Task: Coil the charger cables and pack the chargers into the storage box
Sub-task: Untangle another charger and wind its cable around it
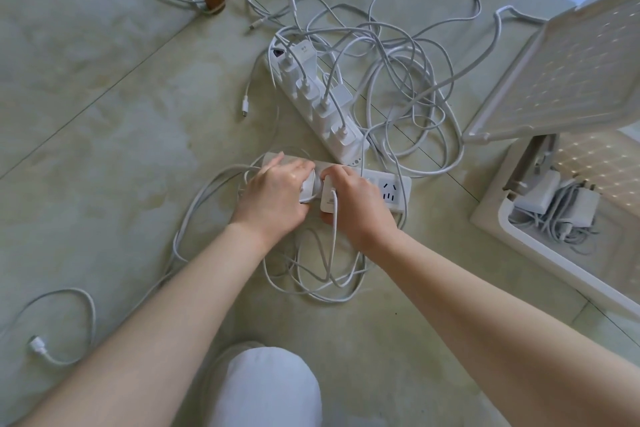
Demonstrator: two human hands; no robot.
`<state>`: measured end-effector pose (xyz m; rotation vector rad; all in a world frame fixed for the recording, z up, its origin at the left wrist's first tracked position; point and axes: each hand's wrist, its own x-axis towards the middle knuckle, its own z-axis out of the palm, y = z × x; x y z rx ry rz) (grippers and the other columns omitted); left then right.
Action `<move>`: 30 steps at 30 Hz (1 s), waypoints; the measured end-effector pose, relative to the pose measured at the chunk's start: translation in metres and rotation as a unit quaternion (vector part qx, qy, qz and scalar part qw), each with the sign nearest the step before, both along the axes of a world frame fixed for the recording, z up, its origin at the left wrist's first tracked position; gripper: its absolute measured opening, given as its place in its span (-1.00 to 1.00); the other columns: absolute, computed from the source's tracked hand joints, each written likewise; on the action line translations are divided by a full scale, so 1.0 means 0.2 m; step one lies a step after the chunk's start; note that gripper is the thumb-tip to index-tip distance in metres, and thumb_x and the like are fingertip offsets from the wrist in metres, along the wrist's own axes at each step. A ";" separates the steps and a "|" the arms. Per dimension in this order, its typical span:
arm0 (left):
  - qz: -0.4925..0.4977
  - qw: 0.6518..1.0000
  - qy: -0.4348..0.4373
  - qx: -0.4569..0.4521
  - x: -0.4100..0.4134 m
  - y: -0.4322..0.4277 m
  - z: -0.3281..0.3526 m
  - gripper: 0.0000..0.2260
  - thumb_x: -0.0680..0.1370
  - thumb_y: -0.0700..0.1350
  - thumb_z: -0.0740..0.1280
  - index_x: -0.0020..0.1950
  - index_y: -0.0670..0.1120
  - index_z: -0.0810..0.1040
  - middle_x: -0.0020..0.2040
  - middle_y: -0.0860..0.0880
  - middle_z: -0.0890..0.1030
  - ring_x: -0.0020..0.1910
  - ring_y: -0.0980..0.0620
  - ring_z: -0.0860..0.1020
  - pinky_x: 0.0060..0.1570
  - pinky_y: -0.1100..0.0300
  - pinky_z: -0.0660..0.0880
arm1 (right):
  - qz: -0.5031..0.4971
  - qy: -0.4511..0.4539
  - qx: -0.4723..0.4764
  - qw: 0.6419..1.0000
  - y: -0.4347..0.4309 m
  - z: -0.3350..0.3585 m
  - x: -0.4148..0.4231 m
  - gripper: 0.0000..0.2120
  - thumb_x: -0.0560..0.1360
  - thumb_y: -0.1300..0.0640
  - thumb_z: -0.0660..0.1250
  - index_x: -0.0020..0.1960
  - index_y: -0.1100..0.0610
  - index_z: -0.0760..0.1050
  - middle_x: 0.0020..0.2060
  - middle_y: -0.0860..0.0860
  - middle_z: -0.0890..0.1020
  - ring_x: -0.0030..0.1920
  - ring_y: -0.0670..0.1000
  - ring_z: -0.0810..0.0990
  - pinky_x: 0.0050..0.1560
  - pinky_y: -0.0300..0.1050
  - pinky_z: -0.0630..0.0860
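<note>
Two white chargers sit side by side on the near power strip (393, 191) at centre frame. The left hand (273, 196) closes its grip round the rounded charger (307, 188). The right hand (362, 206) grips the flat charger (327, 200) — its cable (333, 246) trails toward 6 o'clock. At 12 o'clock a second strip (346, 152) carries more plugs amid tangled cables (415, 87). At 3 o'clock the open storage box (504, 218) holds packed chargers (540, 198).

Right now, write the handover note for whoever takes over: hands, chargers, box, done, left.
Left hand grips a charger at the near power strip; right hand grips the square charger beside it, cable trailing.
Far power strip holds several plugged chargers; loose cables lie tangled on the floor around it.
Done: storage box, lid open, holds a few packed chargers with cables.
Left: unplug the rest, coil every cable, pack them in.
</note>
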<state>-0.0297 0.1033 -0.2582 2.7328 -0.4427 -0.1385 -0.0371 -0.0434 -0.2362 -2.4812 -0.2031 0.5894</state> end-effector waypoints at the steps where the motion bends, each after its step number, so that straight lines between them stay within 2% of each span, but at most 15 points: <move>1: 0.000 1.000 0.003 0.001 0.00 0.00 -0.01 -0.50 0.19 -0.31 0.50 0.13 -0.23 0.59 0.03 -0.13 0.66 -0.01 -0.12 0.63 0.32 0.02 0.33 | 0.007 -0.009 0.000 1.000 0.00 0.01 -0.01 -0.53 0.31 0.19 0.47 0.17 0.18 0.39 0.10 0.05 0.52 0.00 0.15 0.56 -0.03 -0.04 0.39; 5: 0.010 0.998 0.055 0.011 0.03 0.00 -0.02 -0.48 0.32 -0.24 0.47 0.28 -0.21 0.52 0.18 -0.13 0.61 0.20 -0.12 0.55 0.43 0.10 0.18 | 0.030 -0.037 -0.002 0.999 -0.02 0.09 -0.02 -0.49 0.32 0.17 0.48 0.21 0.17 0.39 0.13 0.04 0.52 -0.04 0.14 0.57 -0.10 -0.09 0.36; 10: 0.024 0.998 0.059 0.022 0.01 -0.02 0.02 -0.46 0.33 -0.22 0.49 0.31 -0.20 0.50 0.23 -0.12 0.58 0.24 -0.11 0.52 0.44 0.13 0.14 | 0.026 -0.058 -0.015 0.998 -0.07 0.16 0.01 -0.51 0.36 0.18 0.44 0.24 0.14 0.37 0.15 0.04 0.50 0.02 0.13 0.53 -0.16 -0.20 0.23; 15: 0.025 0.991 0.086 0.103 0.00 -0.05 0.12 -0.45 0.43 -0.05 0.43 0.39 -0.11 0.40 0.32 -0.05 0.50 0.30 -0.09 0.43 0.35 0.15 0.19 | 0.077 -0.066 -0.040 0.994 -0.11 0.26 0.02 -0.52 0.36 0.16 0.46 0.21 0.16 0.34 0.13 0.05 0.47 0.11 0.07 0.47 -0.12 -0.23 0.23; 18: -0.014 0.969 0.166 0.185 0.01 -0.08 0.22 -0.39 0.52 0.09 0.32 0.49 -0.09 0.21 0.43 -0.06 0.33 0.44 -0.08 0.23 0.43 0.08 0.02 | 0.126 -0.086 -0.064 0.986 -0.15 0.35 0.02 -0.50 0.38 0.15 0.46 0.22 0.18 0.31 0.14 0.06 0.43 0.09 0.09 0.49 -0.15 -0.22 0.24; 20: -0.024 0.958 0.222 0.178 0.01 -0.09 0.31 -0.40 0.56 0.08 0.25 0.52 -0.09 0.13 0.50 -0.07 0.22 0.52 -0.08 0.05 0.47 0.00 -0.12 | 0.143 -0.097 -0.085 0.981 -0.18 0.44 0.01 -0.48 0.39 0.17 0.43 0.26 0.18 0.28 0.16 0.07 0.41 0.11 0.10 0.47 -0.09 -0.15 0.34; 22: 0.001 0.966 0.234 0.109 0.02 -0.12 0.40 -0.52 0.59 -0.05 0.21 0.50 -0.09 0.21 0.48 -0.08 0.25 0.51 -0.07 0.07 0.48 0.02 -0.09 | 0.145 -0.107 -0.112 0.977 -0.20 0.54 0.01 -0.46 0.40 0.18 0.41 0.29 0.17 0.25 0.18 0.07 0.40 0.15 0.09 0.43 0.00 -0.10 0.40; 23: 0.034 0.973 0.224 0.046 0.03 -0.14 0.45 -0.60 0.60 -0.10 0.19 0.44 -0.10 0.33 0.42 -0.10 0.36 0.46 -0.08 0.19 0.46 0.04 0.05 | 0.141 -0.115 -0.120 0.976 -0.21 0.59 0.01 -0.47 0.41 0.19 0.39 0.29 0.16 0.24 0.18 0.07 0.40 0.15 0.09 0.41 0.01 -0.09 0.41; 24: 0.082 0.971 0.223 -0.040 0.03 -0.16 0.52 -0.70 0.60 -0.14 0.17 0.31 -0.12 0.47 0.29 -0.13 0.48 0.34 -0.10 0.35 0.36 0.05 0.23 | 0.138 -0.128 -0.128 0.974 -0.22 0.64 0.01 -0.49 0.41 0.19 0.38 0.29 0.16 0.24 0.17 0.06 0.42 0.15 0.09 0.40 0.01 -0.09 0.41; 25: 0.134 0.950 0.243 -0.144 0.03 -0.19 0.59 -0.79 0.61 -0.15 0.16 0.11 -0.13 0.57 0.09 -0.15 0.57 0.14 -0.10 0.47 0.17 0.09 0.38 | 0.138 -0.144 -0.140 0.970 -0.23 0.69 0.01 -0.51 0.42 0.17 0.37 0.28 0.16 0.25 0.17 0.06 0.43 0.14 0.09 0.39 0.01 -0.10 0.40; 26: 0.171 0.913 0.277 -0.247 0.03 -0.22 0.69 -0.77 0.62 -0.13 0.14 -0.08 -0.13 0.56 -0.11 -0.13 0.57 -0.07 -0.09 0.50 -0.04 0.13 0.43 | 0.143 -0.157 -0.154 0.965 -0.23 0.73 0.01 -0.52 0.42 0.15 0.36 0.27 0.16 0.26 0.17 0.06 0.44 0.13 0.09 0.39 0.02 -0.11 0.38; 27: 0.194 0.871 0.311 -0.328 0.03 -0.25 0.77 -0.71 0.64 -0.10 0.11 -0.18 -0.12 0.53 -0.23 -0.10 0.55 -0.22 -0.05 0.50 -0.19 0.17 0.43 | 0.148 -0.171 -0.167 0.960 -0.24 0.79 0.01 -0.51 0.42 0.12 0.38 0.27 0.16 0.27 0.16 0.06 0.44 0.14 0.08 0.39 0.05 -0.13 0.35; 28: 0.200 0.840 0.341 -0.372 0.02 -0.27 0.85 -0.66 0.66 -0.05 0.07 -0.19 -0.11 0.51 -0.28 -0.07 0.54 -0.30 -0.01 0.49 -0.29 0.21 0.42 | 0.153 -0.184 -0.181 0.954 -0.25 0.83 0.01 -0.49 0.40 0.08 0.40 0.26 0.15 0.28 0.16 0.05 0.44 0.14 0.08 0.38 0.08 -0.15 0.33; 30: 0.177 0.819 0.372 -0.398 -0.02 -0.30 1.00 -0.62 0.66 0.05 0.03 -0.15 -0.11 0.51 -0.28 -0.07 0.57 -0.36 -0.01 0.53 -0.35 0.23 0.44 | 0.155 -0.230 -0.206 0.939 -0.26 0.92 -0.01 -0.43 0.31 0.05 0.49 0.23 0.16 0.35 0.11 0.05 0.47 0.12 0.09 0.40 0.11 -0.14 0.35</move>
